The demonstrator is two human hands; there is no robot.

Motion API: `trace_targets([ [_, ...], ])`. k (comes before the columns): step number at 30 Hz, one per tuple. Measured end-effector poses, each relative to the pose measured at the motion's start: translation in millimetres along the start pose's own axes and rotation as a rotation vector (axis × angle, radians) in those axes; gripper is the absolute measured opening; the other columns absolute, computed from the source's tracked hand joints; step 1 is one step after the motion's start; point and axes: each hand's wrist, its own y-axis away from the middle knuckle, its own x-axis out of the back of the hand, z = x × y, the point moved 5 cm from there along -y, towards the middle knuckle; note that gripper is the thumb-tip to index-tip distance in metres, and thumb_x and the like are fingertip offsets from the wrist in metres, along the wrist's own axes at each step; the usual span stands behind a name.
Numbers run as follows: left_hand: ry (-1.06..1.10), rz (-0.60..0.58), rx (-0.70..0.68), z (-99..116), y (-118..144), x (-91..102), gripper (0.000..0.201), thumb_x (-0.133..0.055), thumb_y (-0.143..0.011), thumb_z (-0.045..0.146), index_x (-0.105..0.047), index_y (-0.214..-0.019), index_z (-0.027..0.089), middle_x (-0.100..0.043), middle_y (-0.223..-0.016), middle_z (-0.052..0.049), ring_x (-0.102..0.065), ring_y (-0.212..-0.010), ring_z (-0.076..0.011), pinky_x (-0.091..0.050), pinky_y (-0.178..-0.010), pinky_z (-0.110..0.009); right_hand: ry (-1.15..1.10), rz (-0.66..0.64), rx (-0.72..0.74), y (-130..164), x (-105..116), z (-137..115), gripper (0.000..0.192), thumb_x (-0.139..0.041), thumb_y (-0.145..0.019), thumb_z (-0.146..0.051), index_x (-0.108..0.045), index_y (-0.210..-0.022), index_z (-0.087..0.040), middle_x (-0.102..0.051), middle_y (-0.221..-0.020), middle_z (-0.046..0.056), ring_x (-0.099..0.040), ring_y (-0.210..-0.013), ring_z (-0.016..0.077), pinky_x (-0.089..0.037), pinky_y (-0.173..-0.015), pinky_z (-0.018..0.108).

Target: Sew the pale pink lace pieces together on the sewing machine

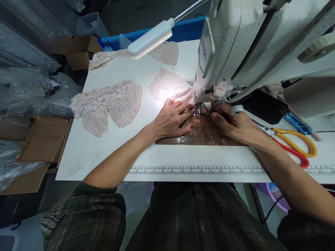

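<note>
Both hands sit at the needle: the left hand (171,120) lies flat, fingers spread, pressing the edge of the lace piece (169,85) against the brown plate (206,134), right beside the presser foot (200,108). The right hand (235,125) rests at three o'clock of the foot, fingers loosely curled on the plate; whether it pinches any lace, I cannot tell. The lace fans out toward eleven o'clock under the lamp (150,40). It looks light, limp and openwork, likely to stretch and snag, so flat fingertip pressure near the seam edge suits it. Scissors (293,146) lie at three o'clock.
</note>
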Motion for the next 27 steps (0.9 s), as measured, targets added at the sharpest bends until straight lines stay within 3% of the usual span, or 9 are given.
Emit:
trace_targets([
  [4,-0.006,0.085,0.087,-2.9,2.4,2.7,0.041,-0.048,-0.096,0.034,-0.057,-0.132,0.018,-0.064,-0.133,-0.016,-0.061,-0.110,-0.0301,-0.044,-0.091,-0.050,0.030,0.031,-0.148,2.3,0.0,5.6,0.042,-0.048,-0.097,-0.056,-0.067,-0.106,-0.020,-0.063,-0.079,0.006,-0.058,-0.065,0.0215,-0.046,-0.059,0.035],
  [8,-0.033,0.155,0.193,-7.6,3.8,6.9,0.045,-0.047,-0.099,0.036,-0.053,-0.138,0.015,-0.058,-0.141,-0.021,-0.056,-0.126,-0.0327,-0.041,-0.099,-0.052,0.080,0.066,-0.089,0.4,-2.5,4.6,0.035,-0.050,-0.096,-0.048,-0.068,-0.106,-0.020,-0.063,-0.077,0.006,-0.058,-0.064,0.0218,-0.045,-0.058,0.035],
  [13,0.056,0.027,0.228,-11.6,4.1,-1.1,0.040,-0.043,-0.103,0.041,-0.055,-0.136,0.022,-0.059,-0.141,-0.016,-0.054,-0.129,-0.0324,-0.034,-0.108,-0.056,0.131,0.110,-0.002,3.0,-10.9,5.3,0.033,-0.048,-0.097,-0.040,-0.066,-0.117,-0.022,-0.069,-0.099,0.010,-0.063,-0.073,0.0233,-0.049,-0.062,0.036],
  [18,0.063,-0.079,0.314,-14.7,1.2,-0.1,0.048,-0.044,-0.102,0.047,-0.053,-0.141,0.019,-0.053,-0.147,-0.018,-0.051,-0.132,-0.0356,-0.034,-0.110,-0.057,0.237,0.093,0.069,6.8,-17.2,3.2,0.039,-0.047,-0.098,-0.039,-0.064,-0.127,-0.018,-0.070,-0.111,0.014,-0.063,-0.067,0.0221,-0.051,-0.063,0.038],
  [22,0.085,-0.137,0.412,-34.0,-11.7,8.0,0.055,-0.040,-0.104,0.051,-0.047,-0.147,0.018,-0.051,-0.150,-0.018,-0.050,-0.133,-0.0352,-0.036,-0.109,-0.052,0.327,0.051,0.084,8.2,-22.6,4.9,0.047,-0.040,-0.102,-0.039,-0.060,-0.135,-0.013,-0.069,-0.114,0.017,-0.066,-0.074,0.0255,-0.053,-0.070,0.040],
  [24,0.089,-0.080,0.517,-57.1,-18.6,15.2,0.047,-0.035,-0.106,0.045,-0.056,-0.137,0.018,-0.061,-0.137,-0.015,-0.057,-0.125,-0.0304,-0.039,-0.107,-0.047,0.364,0.043,0.087,8.1,-24.8,6.4,0.049,-0.037,-0.102,-0.040,-0.061,-0.135,-0.011,-0.069,-0.113,0.018,-0.067,-0.075,0.0269,-0.052,-0.070,0.041],
  [27,0.048,-0.003,0.670,-98.3,-23.1,22.4,0.050,-0.030,-0.107,0.039,-0.071,-0.092,0.014,-0.071,-0.095,-0.012,-0.065,-0.094,-0.0247,-0.046,-0.098,-0.041,0.379,0.047,0.093,7.5,-26.7,8.1,0.048,-0.036,-0.102,-0.039,-0.063,-0.131,-0.012,-0.067,-0.117,0.018,-0.067,-0.077,0.0269,-0.052,-0.069,0.040],
])
